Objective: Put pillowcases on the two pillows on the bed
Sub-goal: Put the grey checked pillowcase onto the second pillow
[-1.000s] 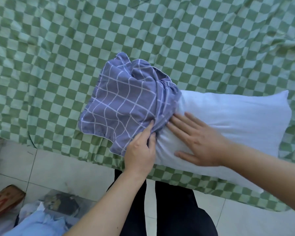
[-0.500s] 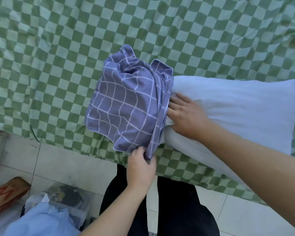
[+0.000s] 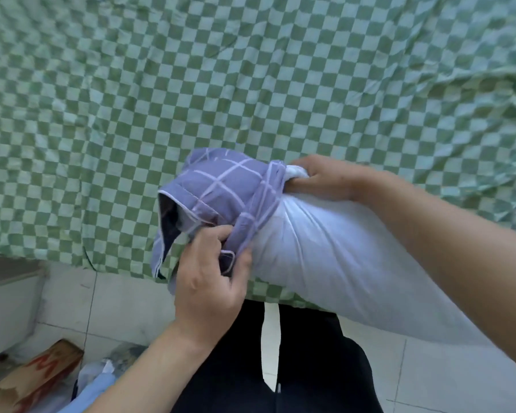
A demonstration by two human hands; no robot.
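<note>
A white pillow (image 3: 334, 248) is lifted off the bed edge and slants down to the right across my front. A purple pillowcase with a white grid (image 3: 221, 186) is bunched over the pillow's left end. My left hand (image 3: 209, 281) grips the pillowcase's near hem from below. At the far top corner my right hand (image 3: 322, 177) holds the pillow's corner next to the pillowcase's rim. Only one pillow is in view.
The bed's green checked sheet (image 3: 251, 79) fills the upper view, and its edge hangs at the left. Below is a tiled floor (image 3: 125, 305) with a cardboard box (image 3: 36, 377), a bag of clothes (image 3: 99, 386) and a white cabinet (image 3: 6, 305) at the left.
The pillow has been lifted and pulled toward me. My right hand moved from the pillow's front to its far top corner. My left hand took a fuller grip on the bunched hem.
</note>
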